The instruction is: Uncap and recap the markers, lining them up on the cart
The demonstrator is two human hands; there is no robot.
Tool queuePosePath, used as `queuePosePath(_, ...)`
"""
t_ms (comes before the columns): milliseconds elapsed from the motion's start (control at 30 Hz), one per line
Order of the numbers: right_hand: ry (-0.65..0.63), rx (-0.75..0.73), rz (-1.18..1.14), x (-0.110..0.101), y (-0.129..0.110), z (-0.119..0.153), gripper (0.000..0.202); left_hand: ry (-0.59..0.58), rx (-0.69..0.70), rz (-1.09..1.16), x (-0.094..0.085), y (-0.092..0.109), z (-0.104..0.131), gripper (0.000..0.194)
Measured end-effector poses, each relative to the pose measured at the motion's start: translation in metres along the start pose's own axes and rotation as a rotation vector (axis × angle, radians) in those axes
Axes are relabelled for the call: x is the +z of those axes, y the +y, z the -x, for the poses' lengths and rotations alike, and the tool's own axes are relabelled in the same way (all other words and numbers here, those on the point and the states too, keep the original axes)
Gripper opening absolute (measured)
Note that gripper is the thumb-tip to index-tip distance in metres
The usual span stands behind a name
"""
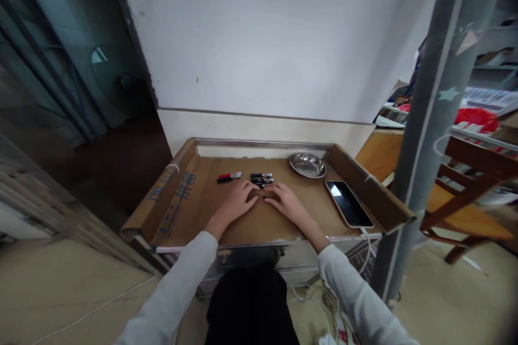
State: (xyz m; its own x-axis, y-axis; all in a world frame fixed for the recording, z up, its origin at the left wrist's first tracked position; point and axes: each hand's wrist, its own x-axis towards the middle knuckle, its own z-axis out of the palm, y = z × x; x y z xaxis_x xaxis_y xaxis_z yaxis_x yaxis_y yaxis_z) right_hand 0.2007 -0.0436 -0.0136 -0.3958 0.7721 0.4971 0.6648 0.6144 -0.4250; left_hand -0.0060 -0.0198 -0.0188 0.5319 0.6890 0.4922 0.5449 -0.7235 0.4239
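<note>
Several black objects with silvery ends (261,177) lie side by side at the middle of the cardboard-covered table (210,215). Just below them, my left hand (239,199) and my right hand (285,199) face each other with fingertips close together. The right fingertips touch or nearly touch the lowest black object. Whether anything is pinched between the fingers is too small to tell. To the left lies a red and black pair (229,177) with clear or silvery ends.
A round metal dish (308,165) sits at the back right, and a phone (348,204) with a white cable lies in front of it. Raised cardboard sides flank the table. A grey post (429,113) and a wooden chair (465,194) stand to the right.
</note>
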Motion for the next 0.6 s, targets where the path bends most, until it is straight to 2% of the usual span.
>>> queuePosePath(200, -0.007, 0.091, 0.063, 0.002, 0.011, -0.003, 0.013, -0.022, 0.009, -0.107, 0.015, -0.002, -0.016, 0.011)
queuePosePath(333, 0.001, 0.099, 0.031, 0.009, 0.014, -0.015, 0.017, 0.033, -0.039, -0.143, 0.02, -0.007, -0.025, 0.013)
queuePosePath(500, 0.034, 0.114, 0.083, 0.009, 0.01, -0.022, 0.021, 0.083, -0.065, -0.224, 0.011, -0.01, -0.023, 0.016)
queuePosePath(600, 0.054, 0.128, 0.08, 0.005, 0.009, -0.02, 0.016, 0.155, -0.146, -0.288, -0.001, -0.016, -0.017, 0.015)
